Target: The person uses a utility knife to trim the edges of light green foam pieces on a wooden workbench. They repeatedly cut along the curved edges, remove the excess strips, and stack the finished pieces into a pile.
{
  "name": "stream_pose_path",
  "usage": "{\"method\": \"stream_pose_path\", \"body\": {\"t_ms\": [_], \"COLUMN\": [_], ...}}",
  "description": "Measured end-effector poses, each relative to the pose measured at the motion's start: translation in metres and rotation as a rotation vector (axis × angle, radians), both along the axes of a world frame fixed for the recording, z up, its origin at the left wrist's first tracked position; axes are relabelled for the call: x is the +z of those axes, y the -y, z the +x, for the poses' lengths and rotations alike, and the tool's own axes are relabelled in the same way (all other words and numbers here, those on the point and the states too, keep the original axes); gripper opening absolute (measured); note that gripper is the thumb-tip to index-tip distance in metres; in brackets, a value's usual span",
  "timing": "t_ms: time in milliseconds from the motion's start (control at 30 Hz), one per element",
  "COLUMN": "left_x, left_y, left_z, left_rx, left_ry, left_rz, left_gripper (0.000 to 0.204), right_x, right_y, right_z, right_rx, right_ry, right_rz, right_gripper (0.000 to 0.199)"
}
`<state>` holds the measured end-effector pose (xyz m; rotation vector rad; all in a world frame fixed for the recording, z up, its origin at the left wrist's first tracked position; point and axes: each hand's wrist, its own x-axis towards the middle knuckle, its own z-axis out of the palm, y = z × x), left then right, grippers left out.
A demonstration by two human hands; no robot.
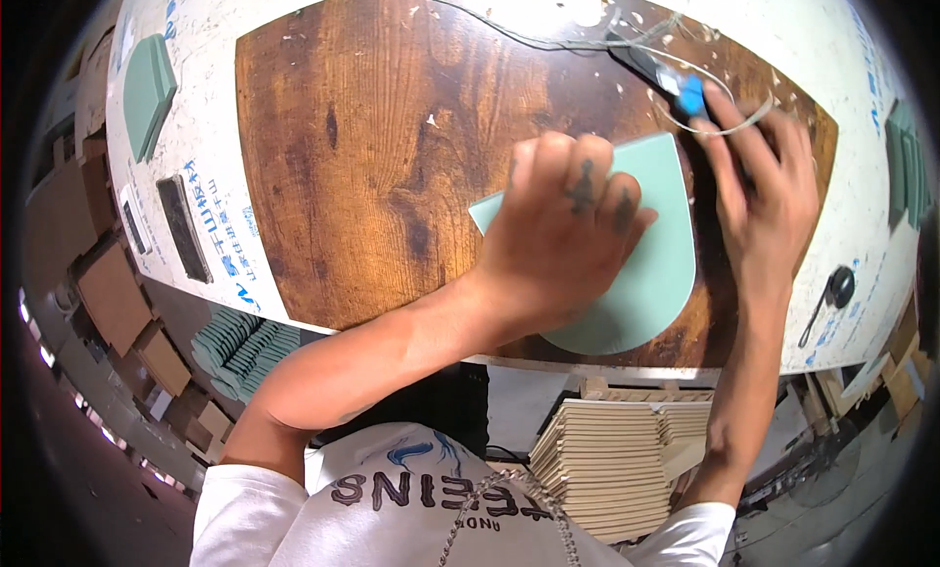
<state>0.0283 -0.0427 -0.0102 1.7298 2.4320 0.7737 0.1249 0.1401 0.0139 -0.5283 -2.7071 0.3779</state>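
A pale green panel (658, 263), straight along its far edge and rounded at the near end, lies on the dark brown wood-grain board (343, 126). My left hand (563, 224) is closed over the panel's straight edge, its fingers bent and their tips hidden. To the right, my right hand (769, 175) reaches forward, slightly blurred, with thumb and index finger apart. The index fingertip is at the blue end of a slim black tool (641, 66); I cannot make out a firm hold. A thin pale cable (739, 129) loops across those fingers.
More green panels (149, 92) lie at the far left, with others stacked (911, 165) at the right edge. A dark rectangular block (184, 229) and a small black round item (840, 286) sit on the white tabletop. Below the edge stand stacked beige boards (607, 469) and green pieces (240, 352).
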Motion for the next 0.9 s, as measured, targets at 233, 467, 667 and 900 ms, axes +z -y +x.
{"method": "stream_pose_path", "body": {"t_ms": [233, 467, 667, 900], "left_x": [0.004, 0.008, 0.005, 0.042], "left_y": [-0.005, -0.013, -0.001, 0.056], "left_z": [-0.003, 0.005, 0.042, 0.114], "left_rx": [-0.018, -0.083, -0.135, -0.448], "left_ry": [0.057, -0.015, -0.067, 0.175], "left_rz": [0.079, -0.068, -0.092, -0.306], "left_gripper": [0.035, 0.050, 0.069, 0.084], "right_x": [0.040, 0.031, 0.017, -0.002], "right_y": [0.025, 0.140, 0.261, 0.287], "right_z": [0.044, 0.195, 0.188, 0.198], "right_rx": [-0.346, -0.991, -1.226, -1.333], "right_ry": [0.178, 0.008, -0.427, -0.949], "right_rz": [-0.385, -0.765, -1.284, -1.458], "right_gripper": [0.027, 0.033, 0.050, 0.022]}}
